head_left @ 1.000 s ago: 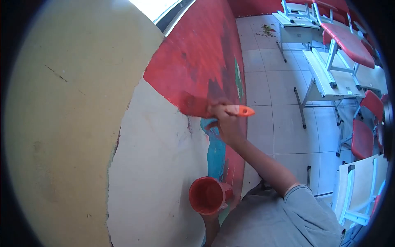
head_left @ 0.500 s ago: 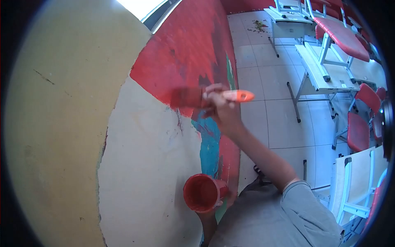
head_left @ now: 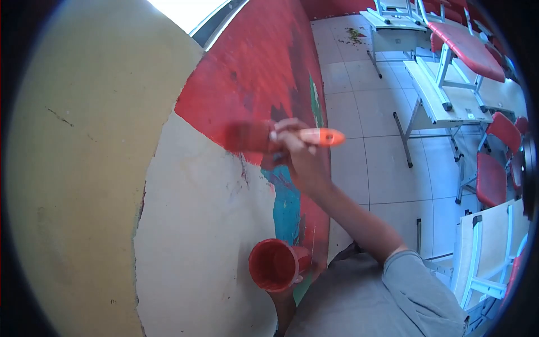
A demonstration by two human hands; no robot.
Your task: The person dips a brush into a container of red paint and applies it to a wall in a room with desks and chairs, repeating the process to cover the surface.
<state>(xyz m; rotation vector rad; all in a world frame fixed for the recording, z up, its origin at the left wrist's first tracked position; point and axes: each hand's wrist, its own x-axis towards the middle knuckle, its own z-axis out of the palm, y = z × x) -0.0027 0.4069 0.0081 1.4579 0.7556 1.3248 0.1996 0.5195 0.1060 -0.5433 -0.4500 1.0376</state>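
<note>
Clasping an orange-handled brush (head_left: pixel 322 136), the right fingers (head_left: pixel 289 124) curl closed; left fingers (head_left: pixel 299 278) apparently grip a red cup (head_left: pixel 273 265).

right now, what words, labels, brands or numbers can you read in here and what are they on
No text can be read.
Small label on the desk under a chair: too small to read.
Dark marks low on the tan wall: too small to tell if they are writing.
Paintbrush, red container: no lettering visible.
</note>
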